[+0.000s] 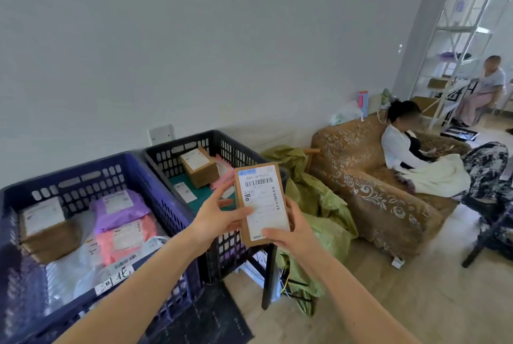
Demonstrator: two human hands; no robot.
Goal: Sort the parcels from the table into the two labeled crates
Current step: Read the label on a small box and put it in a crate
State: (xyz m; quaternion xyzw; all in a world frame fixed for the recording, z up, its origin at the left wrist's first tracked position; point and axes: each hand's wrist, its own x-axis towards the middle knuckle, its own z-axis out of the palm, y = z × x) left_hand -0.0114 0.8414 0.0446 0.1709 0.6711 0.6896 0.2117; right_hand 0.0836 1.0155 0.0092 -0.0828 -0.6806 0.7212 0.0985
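Both hands grip a flat cardboard parcel [261, 202], held upright with its shipping label facing the camera. The left hand [219, 216] pinches its left edge and the right hand [291, 230] clasps its lower right side. It hangs over the near right corner of the black crate [180, 149], which stands beside the blue crate [83, 174]. Both crates hold parcels and hide their surface, apart from a dark leg [268, 274]. Further right are crumpled green sheeting [319, 205], a patterned brown sofa [374, 191], a white rack [458, 38], a pale wall and a beige floor.
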